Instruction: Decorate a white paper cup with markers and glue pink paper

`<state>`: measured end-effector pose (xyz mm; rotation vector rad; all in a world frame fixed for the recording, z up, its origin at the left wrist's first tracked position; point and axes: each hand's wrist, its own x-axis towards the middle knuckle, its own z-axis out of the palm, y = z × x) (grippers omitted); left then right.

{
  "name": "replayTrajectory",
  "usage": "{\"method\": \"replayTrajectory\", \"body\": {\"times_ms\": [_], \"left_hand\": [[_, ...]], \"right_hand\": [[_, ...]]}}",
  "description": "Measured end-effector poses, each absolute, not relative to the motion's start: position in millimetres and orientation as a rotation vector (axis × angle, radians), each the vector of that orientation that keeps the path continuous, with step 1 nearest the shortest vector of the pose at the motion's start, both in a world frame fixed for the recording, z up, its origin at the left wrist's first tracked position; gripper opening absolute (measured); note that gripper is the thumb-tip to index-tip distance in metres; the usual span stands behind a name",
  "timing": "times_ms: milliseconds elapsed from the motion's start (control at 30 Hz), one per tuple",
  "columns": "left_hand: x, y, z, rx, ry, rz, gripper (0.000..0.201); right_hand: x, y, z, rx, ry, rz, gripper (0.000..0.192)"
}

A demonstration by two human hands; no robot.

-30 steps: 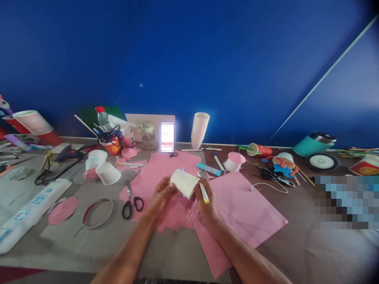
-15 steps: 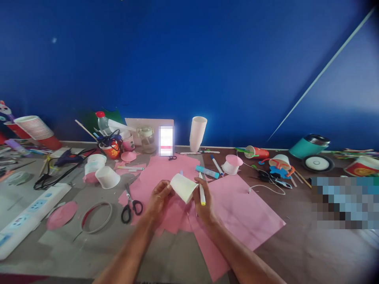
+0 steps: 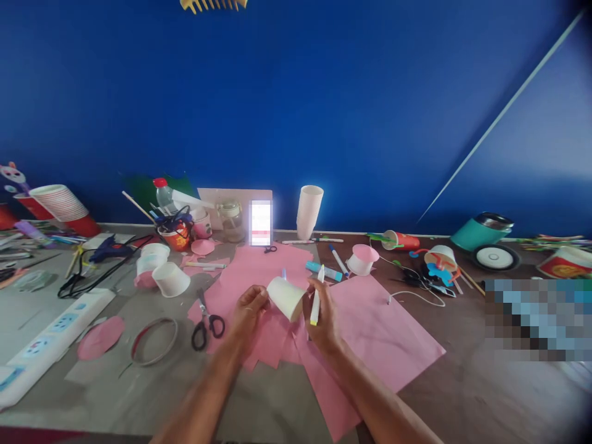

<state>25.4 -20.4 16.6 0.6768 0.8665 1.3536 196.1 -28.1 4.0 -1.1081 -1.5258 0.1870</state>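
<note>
A white paper cup lies on its side in the air between my hands, above sheets of pink paper. My left hand grips the cup's narrow bottom end. My right hand touches the cup's rim and holds a white marker with a yellow end, almost upright. Black-handled scissors lie on the table just left of my left hand.
Around the pink sheets lie several paper cups, a stack of white cups, a lit phone, pens, a blue glue stick, a glue gun, a power strip, a ring and a teal flask.
The marker in my right hand has swung from slanting down to nearly upright. The cup and both hands stay in nearly the same place.
</note>
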Motion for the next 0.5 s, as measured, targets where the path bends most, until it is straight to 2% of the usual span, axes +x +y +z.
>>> {"method": "replayTrajectory", "body": {"times_ms": [167,500], "left_hand": [[23.4,-17.2,13.0,0.668,0.887,1.368,0.028],[26.6,-17.4,15.9,0.654,0.939,1.432,0.032]], "right_hand": [[196.4,-27.0,1.7,-1.067,-1.576,0.230,0.031],[195.6,-24.7,2.4,-1.149,-1.356,0.567,0.019]]}}
